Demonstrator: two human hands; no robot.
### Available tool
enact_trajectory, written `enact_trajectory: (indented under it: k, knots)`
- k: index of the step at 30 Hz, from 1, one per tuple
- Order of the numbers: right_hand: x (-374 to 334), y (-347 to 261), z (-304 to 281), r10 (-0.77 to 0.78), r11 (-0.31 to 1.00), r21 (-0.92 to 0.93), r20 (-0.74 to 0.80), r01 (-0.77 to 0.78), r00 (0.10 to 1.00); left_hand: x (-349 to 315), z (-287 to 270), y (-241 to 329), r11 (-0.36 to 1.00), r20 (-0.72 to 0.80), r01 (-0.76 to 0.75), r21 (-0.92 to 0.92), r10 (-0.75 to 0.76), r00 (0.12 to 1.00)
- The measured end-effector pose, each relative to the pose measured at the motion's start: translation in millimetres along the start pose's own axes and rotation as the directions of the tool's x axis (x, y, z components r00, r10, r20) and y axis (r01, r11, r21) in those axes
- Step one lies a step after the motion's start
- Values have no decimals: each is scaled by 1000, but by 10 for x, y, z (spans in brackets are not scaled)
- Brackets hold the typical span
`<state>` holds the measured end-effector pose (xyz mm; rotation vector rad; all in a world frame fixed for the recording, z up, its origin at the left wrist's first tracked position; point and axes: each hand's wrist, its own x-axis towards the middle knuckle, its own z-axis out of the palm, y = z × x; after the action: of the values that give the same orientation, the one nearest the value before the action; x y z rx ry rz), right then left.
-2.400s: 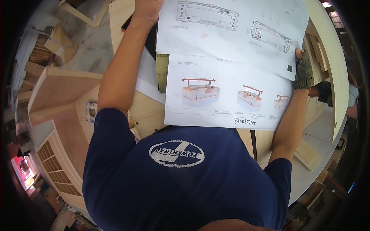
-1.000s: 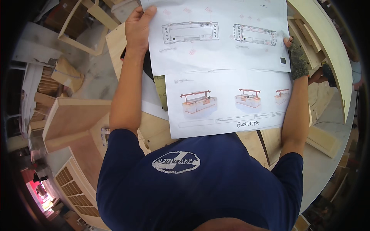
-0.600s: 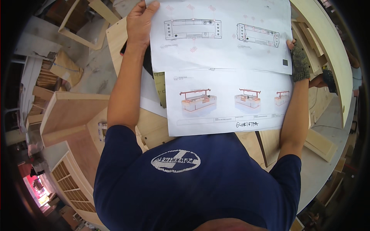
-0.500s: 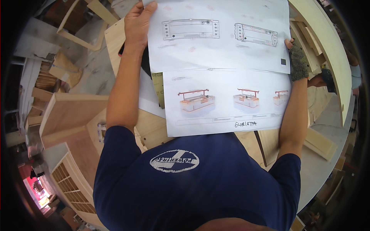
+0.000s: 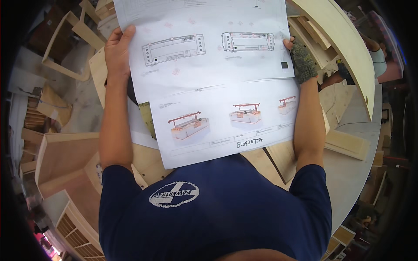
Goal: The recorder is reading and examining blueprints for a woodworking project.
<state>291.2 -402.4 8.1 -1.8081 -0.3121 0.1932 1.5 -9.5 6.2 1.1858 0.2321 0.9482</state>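
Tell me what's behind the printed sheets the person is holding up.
Past the left edge of the printed sheets, a yellowish-green piece, part of something dark and pale wood show. The rest behind them is covered.

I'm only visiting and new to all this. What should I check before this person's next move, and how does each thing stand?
1. Left hand gripping the upper sheet: ok, at its left edge.
2. Right hand, gloved with bare thumb tip, gripping too: ok, at the right edge.
3. Colour drawings on the lower sheet readable: ok, both hands are off them.
4. Lower sheet wholly visible: not ok, its top appears tucked behind the upper sheet.
5. Lower sheet firmly held: cannot tell, any fingers behind it are hidden.
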Motion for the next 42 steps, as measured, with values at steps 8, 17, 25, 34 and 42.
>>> enact_trajectory:
  k: [8, 17, 25, 34, 42]
  knots:
    - [-216, -315, 109, 80, 995, 41, 149, -87, 986, 37, -21, -82, 999, 26, 8, -42, -7, 1000]
    - [21, 38, 9, 44, 997, 67, 5, -44, 999, 3, -75, -26, 991, 78, 84, -108, -75, 994]
    - [-25, -12, 10, 48, 988, 145, 51, -55, 998, -4, 26, 5, 989, 101, 139, 41, -143, 985]
    - [-71, -75, 94, -36, 998, -62, -36, 33, 999, 12, -78, -46, 993, 77, 116, 5, -116, 990]
    - [-72, -73, 17, 24, 996, 80, 80, -30, 996, 82, -103, -80, 999, 149, 43, -33, -37, 988]
